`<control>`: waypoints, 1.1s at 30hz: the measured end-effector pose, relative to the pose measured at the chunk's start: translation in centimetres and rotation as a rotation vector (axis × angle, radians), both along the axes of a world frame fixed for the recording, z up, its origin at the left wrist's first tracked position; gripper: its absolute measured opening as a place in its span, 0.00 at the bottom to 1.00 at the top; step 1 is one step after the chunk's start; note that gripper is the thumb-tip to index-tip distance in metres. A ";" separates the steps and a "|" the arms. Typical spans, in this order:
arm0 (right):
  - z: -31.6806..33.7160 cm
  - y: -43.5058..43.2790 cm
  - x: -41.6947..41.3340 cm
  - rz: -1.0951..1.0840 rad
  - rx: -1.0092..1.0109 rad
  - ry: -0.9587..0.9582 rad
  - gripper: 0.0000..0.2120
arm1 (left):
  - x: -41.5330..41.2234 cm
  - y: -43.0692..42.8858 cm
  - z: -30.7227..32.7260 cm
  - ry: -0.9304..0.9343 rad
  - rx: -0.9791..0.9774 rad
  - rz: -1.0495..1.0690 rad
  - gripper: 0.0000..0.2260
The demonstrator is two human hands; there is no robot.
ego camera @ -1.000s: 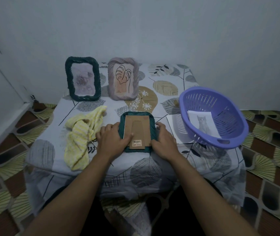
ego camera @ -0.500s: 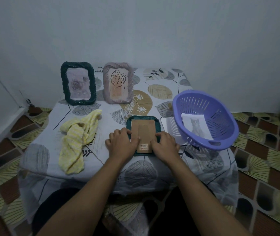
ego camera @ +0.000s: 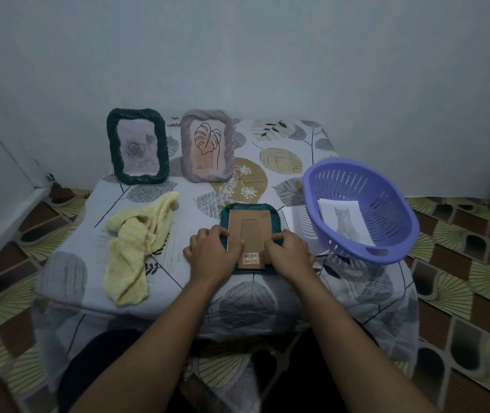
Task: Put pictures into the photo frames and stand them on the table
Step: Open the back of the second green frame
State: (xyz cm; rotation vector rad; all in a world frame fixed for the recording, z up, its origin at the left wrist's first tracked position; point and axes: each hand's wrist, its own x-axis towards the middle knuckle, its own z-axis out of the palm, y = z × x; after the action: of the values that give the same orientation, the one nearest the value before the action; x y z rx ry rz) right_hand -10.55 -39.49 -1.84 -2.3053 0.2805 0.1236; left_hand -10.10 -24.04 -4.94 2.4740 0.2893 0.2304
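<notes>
In the head view, a face-down frame (ego camera: 249,208) lay near the desk (ego camera: 68,263)'s front edge, the left hand (ego camera: 212,254) and right hand (ego camera: 290,254) each gripping one side with curled fingers. A cat picture (ego camera: 345,222) lay in the basket (ego camera: 386,210)

Only a barcode sticker (ego camera: 251,259) on the frame back (ego camera: 249,231), digits illegible.

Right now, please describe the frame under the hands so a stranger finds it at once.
On the leaf-patterned table, a dark green frame and a mauve frame stand at the back. The third frame lies nearer the front, between the yellow cloth and the purple basket. It alone lies face down, brown backing up, held by the left hand and right hand.
</notes>
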 end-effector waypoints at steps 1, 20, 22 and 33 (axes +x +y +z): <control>0.0 0.0 0.0 -0.010 0.008 0.004 0.13 | 0.0 0.0 0.0 -0.003 -0.001 -0.003 0.17; 0.9 1.0 0.8 -0.163 0.184 -0.045 0.08 | -0.2 0.2 0.5 0.019 -0.077 -0.031 0.14; 0.6 0.8 1.2 -0.164 0.221 -0.055 0.07 | -0.2 0.2 0.5 0.020 -0.080 -0.032 0.14; 1.2 0.7 0.8 -0.138 0.335 -0.076 0.06 | -0.2 0.3 0.5 0.016 -0.067 -0.031 0.14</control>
State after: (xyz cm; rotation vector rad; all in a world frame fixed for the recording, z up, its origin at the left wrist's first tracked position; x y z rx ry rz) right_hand -9.75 -38.76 -0.65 -1.9480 0.3511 0.0112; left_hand -10.29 -23.75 -4.40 2.4135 0.2614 0.1852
